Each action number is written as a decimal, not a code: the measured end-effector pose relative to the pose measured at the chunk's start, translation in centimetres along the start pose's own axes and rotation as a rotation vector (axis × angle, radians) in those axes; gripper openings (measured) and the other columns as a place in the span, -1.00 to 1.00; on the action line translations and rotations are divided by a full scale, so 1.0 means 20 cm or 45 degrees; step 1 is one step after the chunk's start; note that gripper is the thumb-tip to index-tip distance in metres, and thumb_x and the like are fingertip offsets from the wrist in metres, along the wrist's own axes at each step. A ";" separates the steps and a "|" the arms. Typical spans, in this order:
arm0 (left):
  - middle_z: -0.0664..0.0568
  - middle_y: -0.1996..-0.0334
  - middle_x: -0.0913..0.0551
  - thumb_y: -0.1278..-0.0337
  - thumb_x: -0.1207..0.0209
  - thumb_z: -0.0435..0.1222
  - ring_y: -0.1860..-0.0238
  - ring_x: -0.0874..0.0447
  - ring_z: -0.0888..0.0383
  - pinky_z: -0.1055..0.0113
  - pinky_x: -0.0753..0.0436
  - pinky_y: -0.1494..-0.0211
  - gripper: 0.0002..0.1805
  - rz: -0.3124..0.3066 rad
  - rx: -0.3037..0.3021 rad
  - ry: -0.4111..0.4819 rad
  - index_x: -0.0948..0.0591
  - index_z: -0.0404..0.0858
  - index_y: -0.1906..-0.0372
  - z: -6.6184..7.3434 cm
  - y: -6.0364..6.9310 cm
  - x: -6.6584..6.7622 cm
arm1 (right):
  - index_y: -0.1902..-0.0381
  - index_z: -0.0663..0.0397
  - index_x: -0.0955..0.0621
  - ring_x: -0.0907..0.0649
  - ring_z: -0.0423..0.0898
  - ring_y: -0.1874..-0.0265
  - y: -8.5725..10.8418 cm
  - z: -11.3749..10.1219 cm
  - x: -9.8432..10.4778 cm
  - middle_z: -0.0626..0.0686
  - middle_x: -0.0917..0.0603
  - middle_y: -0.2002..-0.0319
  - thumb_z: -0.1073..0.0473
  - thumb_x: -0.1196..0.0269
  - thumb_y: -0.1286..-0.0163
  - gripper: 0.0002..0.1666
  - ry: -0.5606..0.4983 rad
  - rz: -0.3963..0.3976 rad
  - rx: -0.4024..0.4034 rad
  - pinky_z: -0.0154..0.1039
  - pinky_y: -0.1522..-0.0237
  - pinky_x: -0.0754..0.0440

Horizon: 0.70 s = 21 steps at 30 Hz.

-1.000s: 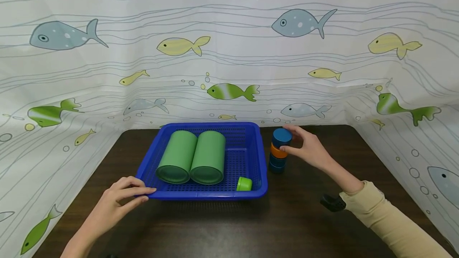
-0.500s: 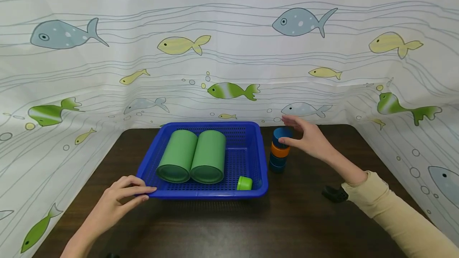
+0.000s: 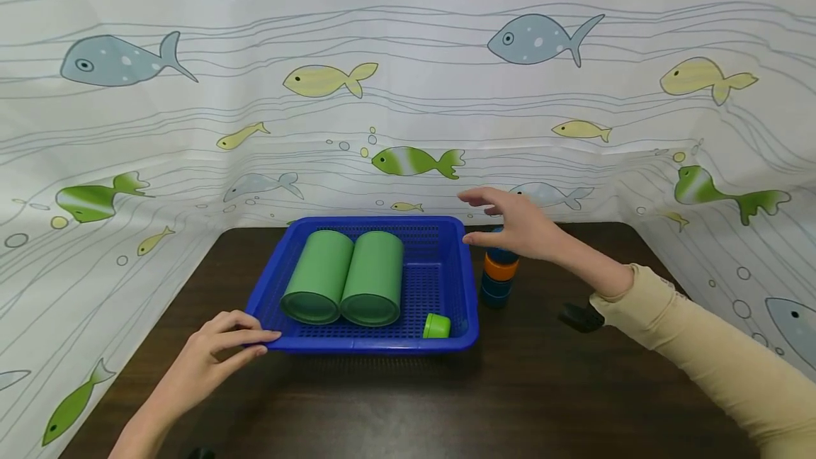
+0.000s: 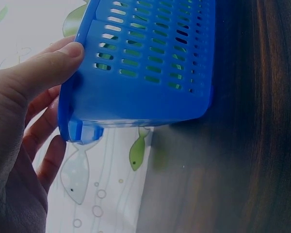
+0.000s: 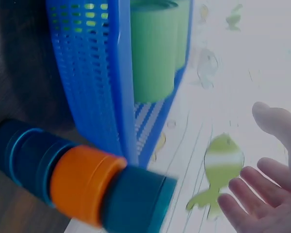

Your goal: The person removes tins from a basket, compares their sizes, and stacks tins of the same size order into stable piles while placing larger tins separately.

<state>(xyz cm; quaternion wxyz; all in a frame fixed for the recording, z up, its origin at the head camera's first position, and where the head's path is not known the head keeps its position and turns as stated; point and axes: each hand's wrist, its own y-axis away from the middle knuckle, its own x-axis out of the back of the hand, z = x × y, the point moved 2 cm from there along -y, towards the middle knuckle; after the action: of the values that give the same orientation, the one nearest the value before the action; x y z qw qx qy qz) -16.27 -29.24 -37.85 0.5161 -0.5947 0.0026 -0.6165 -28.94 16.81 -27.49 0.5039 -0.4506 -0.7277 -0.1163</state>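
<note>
My left hand (image 3: 213,349) holds the near-left corner of a blue plastic basket (image 3: 357,344), with the thumb and fingers on either side of its rim in the left wrist view. Inside the basket lie two large green cylinders (image 3: 375,275) side by side, and a small bright green cup (image 3: 437,326) near the front right. Fingers spread and holding nothing, my right hand (image 3: 519,225) hovers above the basket's right side. Behind and below it stands an upright stack of small round cups, an orange cup (image 3: 500,268) between dark blue cups (image 5: 136,201). In the head view the hand partly covers the top cup.
Everything stands on a dark brown wooden table (image 3: 395,409). A white cloth with printed fish (image 3: 421,41) hangs behind and along both sides. A small black device (image 3: 581,317) shows beneath the right sleeve.
My right hand has let go of the stack's top cup and moved up and left toward the basket. The left hand keeps its place at the basket corner.
</note>
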 end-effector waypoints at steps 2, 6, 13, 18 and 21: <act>0.29 0.24 -0.58 0.42 -0.48 -0.59 0.09 -0.43 0.45 0.64 -0.34 0.01 -0.41 -0.004 0.008 0.002 -0.79 -0.04 0.12 0.00 0.00 0.00 | -0.39 0.10 -0.40 -0.57 0.11 -0.25 -0.03 -0.04 -0.02 0.16 -0.52 -0.32 0.00 -0.43 -0.25 -0.18 0.001 -0.057 0.049 0.05 -0.21 -0.58; 0.31 0.24 -0.57 0.41 -0.48 -0.60 0.08 -0.42 0.46 0.64 -0.34 0.02 -0.42 -0.027 0.041 0.003 -0.79 -0.05 0.13 0.00 -0.01 0.01 | -0.38 0.15 -0.41 -0.55 0.08 -0.27 -0.08 -0.10 -0.08 0.16 -0.53 -0.32 0.00 -0.42 -0.26 -0.20 0.005 -0.185 0.094 0.03 -0.23 -0.56; 0.30 0.24 -0.58 0.40 -0.48 -0.58 0.10 -0.43 0.43 0.61 -0.34 0.02 -0.43 -0.013 0.009 -0.008 -0.79 -0.04 0.12 0.01 -0.01 0.00 | -0.32 0.13 -0.47 -0.57 0.04 -0.26 -0.14 -0.17 -0.19 0.11 -0.58 -0.27 -0.03 -0.40 -0.27 -0.27 0.096 -0.407 0.125 -0.01 -0.27 -0.52; 0.33 0.24 -0.57 0.34 -0.48 -0.57 0.08 -0.41 0.46 0.61 -0.33 0.01 -0.46 -0.052 0.086 -0.009 -0.79 -0.03 0.12 0.01 -0.01 0.01 | -0.32 0.14 -0.47 -0.56 0.06 -0.26 -0.16 -0.20 -0.25 0.11 -0.57 -0.27 0.00 -0.39 -0.29 -0.29 0.097 -0.586 0.119 -0.04 -0.28 -0.52; 0.34 0.24 -0.56 0.34 -0.48 -0.58 0.09 -0.41 0.46 0.61 -0.33 0.02 -0.45 -0.058 0.098 -0.016 -0.79 -0.03 0.13 0.01 0.00 0.01 | -0.31 0.13 -0.48 -0.55 0.08 -0.27 -0.18 -0.21 -0.28 0.11 -0.56 -0.27 0.00 -0.38 -0.30 -0.31 0.110 -0.690 0.131 -0.07 -0.28 -0.52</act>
<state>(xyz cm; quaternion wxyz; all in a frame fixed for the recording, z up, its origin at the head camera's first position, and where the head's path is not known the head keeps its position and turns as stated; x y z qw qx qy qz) -16.11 -29.18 -37.66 0.5244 -0.5781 -0.0379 -0.6241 -28.51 9.11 -29.24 0.5070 -0.2082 -0.8045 -0.2288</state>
